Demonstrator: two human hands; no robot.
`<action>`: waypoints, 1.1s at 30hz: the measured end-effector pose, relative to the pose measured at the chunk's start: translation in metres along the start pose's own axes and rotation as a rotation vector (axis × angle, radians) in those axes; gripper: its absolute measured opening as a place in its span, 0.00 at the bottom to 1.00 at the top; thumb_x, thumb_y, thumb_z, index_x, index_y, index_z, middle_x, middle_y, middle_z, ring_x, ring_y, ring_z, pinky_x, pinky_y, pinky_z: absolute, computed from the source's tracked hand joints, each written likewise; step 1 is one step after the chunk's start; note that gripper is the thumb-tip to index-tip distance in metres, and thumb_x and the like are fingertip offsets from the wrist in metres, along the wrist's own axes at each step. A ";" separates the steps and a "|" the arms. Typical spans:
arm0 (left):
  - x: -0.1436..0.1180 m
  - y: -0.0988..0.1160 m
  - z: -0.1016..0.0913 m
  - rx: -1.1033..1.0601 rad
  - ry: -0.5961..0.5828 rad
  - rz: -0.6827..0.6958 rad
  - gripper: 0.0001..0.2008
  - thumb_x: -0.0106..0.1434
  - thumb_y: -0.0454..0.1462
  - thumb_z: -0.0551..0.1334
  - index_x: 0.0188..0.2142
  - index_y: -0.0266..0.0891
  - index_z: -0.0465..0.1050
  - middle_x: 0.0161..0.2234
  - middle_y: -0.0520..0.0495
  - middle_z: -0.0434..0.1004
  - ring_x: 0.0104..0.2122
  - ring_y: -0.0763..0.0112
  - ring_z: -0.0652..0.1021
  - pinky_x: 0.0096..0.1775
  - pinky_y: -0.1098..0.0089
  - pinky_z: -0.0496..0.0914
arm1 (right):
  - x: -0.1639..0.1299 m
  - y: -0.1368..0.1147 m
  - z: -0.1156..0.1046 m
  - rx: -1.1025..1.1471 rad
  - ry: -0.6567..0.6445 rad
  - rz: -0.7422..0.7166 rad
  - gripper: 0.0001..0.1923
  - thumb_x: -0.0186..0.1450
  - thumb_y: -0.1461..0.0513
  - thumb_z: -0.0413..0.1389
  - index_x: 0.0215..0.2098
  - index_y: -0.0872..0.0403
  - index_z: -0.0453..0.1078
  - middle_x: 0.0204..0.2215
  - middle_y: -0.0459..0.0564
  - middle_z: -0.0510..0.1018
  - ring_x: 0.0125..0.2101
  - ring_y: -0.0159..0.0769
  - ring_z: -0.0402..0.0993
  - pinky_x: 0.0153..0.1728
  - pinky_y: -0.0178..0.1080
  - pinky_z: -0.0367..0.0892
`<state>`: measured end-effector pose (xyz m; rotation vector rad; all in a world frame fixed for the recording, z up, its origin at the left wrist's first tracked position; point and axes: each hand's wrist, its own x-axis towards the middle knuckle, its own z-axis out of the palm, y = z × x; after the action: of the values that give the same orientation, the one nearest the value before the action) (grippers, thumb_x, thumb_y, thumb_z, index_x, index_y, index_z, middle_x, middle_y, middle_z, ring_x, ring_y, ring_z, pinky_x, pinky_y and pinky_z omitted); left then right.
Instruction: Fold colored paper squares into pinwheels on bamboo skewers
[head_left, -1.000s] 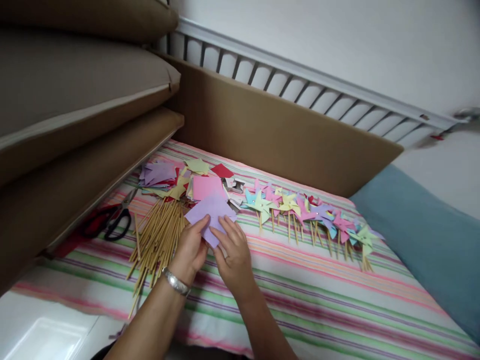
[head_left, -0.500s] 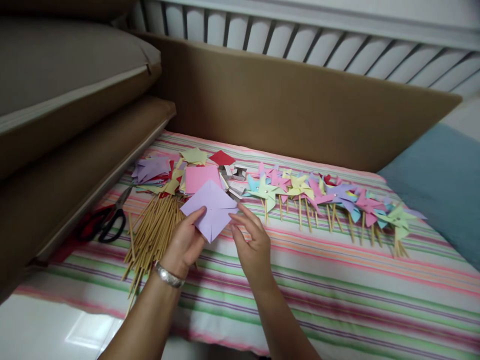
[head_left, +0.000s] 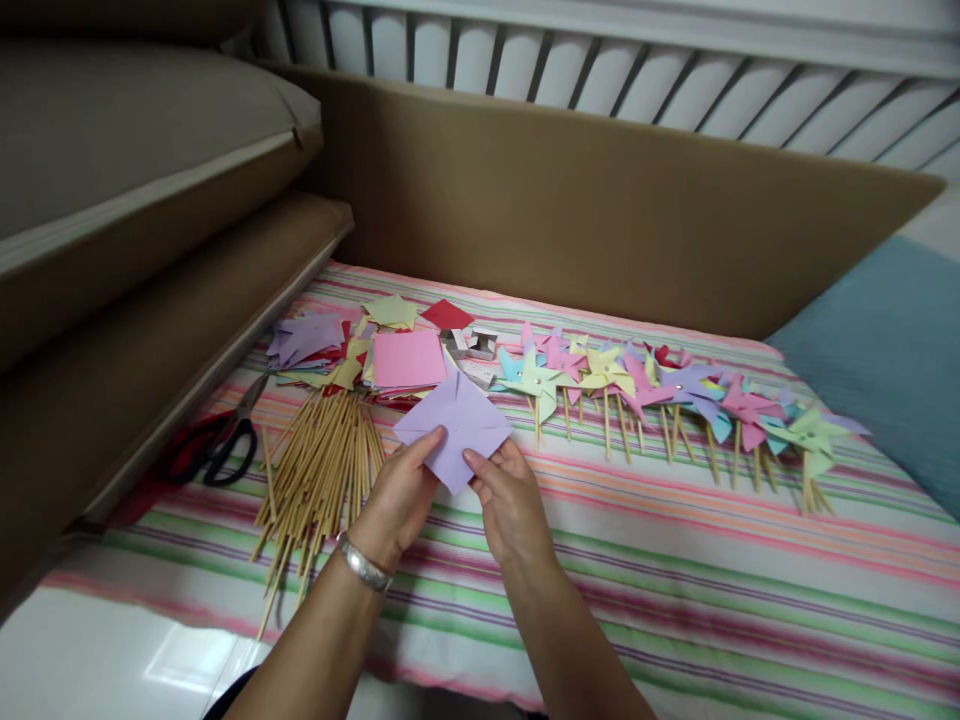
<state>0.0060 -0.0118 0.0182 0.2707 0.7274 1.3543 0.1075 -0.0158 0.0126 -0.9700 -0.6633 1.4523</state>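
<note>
A long row of pinwheels (head_left: 660, 395) lies finished, sticks (head_left: 319, 470) and paper (head_left: 409, 358) remain, while the left hand (head_left: 397, 500) and right hand (head_left: 514, 505) each pinch a cut lilac square (head_left: 457, 425), unfolded.

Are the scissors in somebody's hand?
No, the scissors lie on the striped cloth, while both hands hold the purple paper square.

Head camera looks down, close over the striped bedspread (head_left: 675, 600).

The near corner of the lilac cut paper square (head_left: 457, 428) disappears behind the left hand (head_left: 397, 498) and right hand (head_left: 512, 503) pinching it. Left of that grip, the red-handled scissors (head_left: 217, 447) lie half-hidden in shadow under the brown cushion (head_left: 150, 330). Both forearms run off the bottom edge.
</note>
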 end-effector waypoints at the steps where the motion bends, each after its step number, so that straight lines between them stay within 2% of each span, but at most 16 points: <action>1: -0.001 0.000 0.000 0.007 -0.014 -0.002 0.13 0.53 0.35 0.65 0.40 0.35 0.75 0.42 0.44 0.78 0.41 0.66 0.77 0.46 0.66 0.68 | 0.000 0.001 0.000 -0.011 0.006 -0.011 0.23 0.49 0.64 0.63 0.44 0.53 0.67 0.38 0.50 0.78 0.38 0.40 0.74 0.39 0.42 0.69; 5: -0.002 0.002 -0.003 0.065 -0.009 0.008 0.14 0.51 0.37 0.66 0.39 0.35 0.76 0.39 0.43 0.79 0.38 0.65 0.77 0.44 0.65 0.68 | 0.005 0.000 -0.004 -0.094 -0.004 -0.020 0.24 0.51 0.62 0.62 0.46 0.55 0.66 0.38 0.52 0.78 0.38 0.40 0.74 0.38 0.43 0.69; 7: -0.001 0.004 -0.005 0.162 0.058 0.072 0.12 0.50 0.38 0.67 0.36 0.35 0.76 0.38 0.44 0.79 0.38 0.64 0.77 0.44 0.65 0.68 | 0.008 -0.004 -0.009 -0.204 0.076 -0.088 0.28 0.52 0.62 0.61 0.51 0.55 0.63 0.39 0.53 0.77 0.37 0.39 0.74 0.38 0.43 0.70; 9: 0.000 0.005 -0.007 0.347 0.112 0.175 0.09 0.51 0.38 0.66 0.32 0.36 0.77 0.35 0.44 0.80 0.37 0.62 0.77 0.44 0.63 0.67 | 0.008 -0.013 -0.013 -0.375 0.194 -0.266 0.30 0.54 0.62 0.59 0.55 0.53 0.60 0.43 0.54 0.75 0.37 0.37 0.73 0.39 0.43 0.70; 11: 0.000 0.006 -0.007 0.548 0.086 0.301 0.07 0.52 0.38 0.65 0.31 0.39 0.79 0.34 0.44 0.80 0.40 0.60 0.76 0.48 0.62 0.65 | 0.004 -0.025 -0.014 -0.573 0.237 -0.502 0.28 0.56 0.63 0.58 0.55 0.50 0.61 0.47 0.53 0.72 0.35 0.34 0.72 0.38 0.41 0.70; 12: -0.001 0.007 -0.007 0.632 0.044 0.369 0.07 0.52 0.37 0.65 0.32 0.40 0.79 0.37 0.44 0.80 0.43 0.59 0.75 0.50 0.61 0.63 | 0.001 -0.030 -0.013 -0.668 0.201 -0.609 0.25 0.57 0.64 0.57 0.53 0.49 0.63 0.47 0.53 0.72 0.33 0.32 0.72 0.37 0.40 0.70; 14: -0.003 0.007 -0.005 0.757 -0.051 0.496 0.10 0.53 0.34 0.64 0.36 0.44 0.79 0.43 0.44 0.77 0.48 0.59 0.72 0.54 0.61 0.58 | -0.008 -0.038 -0.009 -0.846 0.045 -0.746 0.22 0.59 0.67 0.54 0.51 0.47 0.66 0.48 0.52 0.71 0.31 0.30 0.72 0.36 0.38 0.70; 17: -0.006 0.006 -0.003 0.863 -0.108 0.604 0.16 0.52 0.29 0.62 0.38 0.48 0.78 0.47 0.45 0.75 0.50 0.58 0.69 0.56 0.58 0.55 | -0.017 -0.041 -0.003 -1.023 -0.202 -0.794 0.22 0.60 0.70 0.50 0.50 0.45 0.68 0.48 0.50 0.72 0.39 0.34 0.73 0.39 0.38 0.70; 19: -0.008 0.005 -0.002 0.903 -0.126 0.642 0.20 0.49 0.26 0.62 0.39 0.49 0.78 0.48 0.46 0.75 0.52 0.57 0.68 0.57 0.57 0.53 | -0.017 -0.039 -0.002 -1.049 -0.254 -0.803 0.19 0.60 0.70 0.49 0.45 0.47 0.71 0.43 0.49 0.74 0.43 0.35 0.72 0.42 0.39 0.69; 22: -0.008 0.005 0.000 0.961 -0.093 0.739 0.24 0.47 0.24 0.62 0.41 0.50 0.77 0.50 0.47 0.73 0.55 0.57 0.64 0.58 0.57 0.50 | -0.011 -0.037 -0.007 -1.018 -0.174 -0.812 0.14 0.60 0.70 0.50 0.36 0.49 0.73 0.36 0.48 0.75 0.39 0.35 0.73 0.41 0.38 0.70; 25: -0.005 0.004 -0.001 0.910 0.086 0.807 0.23 0.49 0.28 0.64 0.45 0.49 0.74 0.53 0.47 0.70 0.56 0.59 0.64 0.58 0.59 0.51 | -0.003 -0.040 -0.017 -0.991 -0.008 -0.869 0.12 0.60 0.69 0.51 0.34 0.49 0.73 0.36 0.49 0.75 0.39 0.36 0.73 0.39 0.40 0.70; 27: -0.001 0.002 -0.004 0.781 0.205 0.736 0.20 0.50 0.32 0.65 0.44 0.46 0.73 0.49 0.45 0.72 0.51 0.61 0.68 0.55 0.61 0.57 | 0.000 -0.042 -0.023 -0.974 0.081 -0.930 0.11 0.60 0.69 0.51 0.34 0.49 0.73 0.38 0.49 0.75 0.41 0.37 0.73 0.41 0.41 0.70; 29: 0.002 0.001 -0.007 0.572 0.240 0.535 0.15 0.51 0.36 0.65 0.40 0.42 0.74 0.41 0.45 0.75 0.42 0.64 0.74 0.48 0.64 0.65 | 0.002 -0.044 -0.026 -0.959 0.113 -0.973 0.11 0.60 0.69 0.51 0.34 0.49 0.72 0.39 0.49 0.75 0.42 0.37 0.72 0.43 0.42 0.68; 31: 0.003 0.002 -0.008 0.335 0.140 0.228 0.12 0.52 0.40 0.65 0.36 0.37 0.74 0.34 0.44 0.77 0.34 0.67 0.76 0.42 0.65 0.69 | 0.001 -0.043 -0.027 -0.947 0.099 -0.994 0.11 0.60 0.70 0.51 0.34 0.50 0.72 0.40 0.50 0.74 0.42 0.37 0.72 0.43 0.42 0.68; 33: 0.000 0.005 -0.005 0.129 -0.026 -0.046 0.14 0.54 0.44 0.62 0.34 0.34 0.75 0.33 0.41 0.77 0.32 0.66 0.77 0.38 0.64 0.71 | 0.000 -0.039 -0.026 -0.943 0.050 -0.978 0.11 0.60 0.69 0.51 0.35 0.49 0.72 0.41 0.50 0.74 0.43 0.38 0.71 0.42 0.42 0.69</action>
<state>-0.0016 -0.0117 0.0171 0.3708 0.7963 1.2602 0.1494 -0.0140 0.0335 -1.1013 -1.5721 0.1956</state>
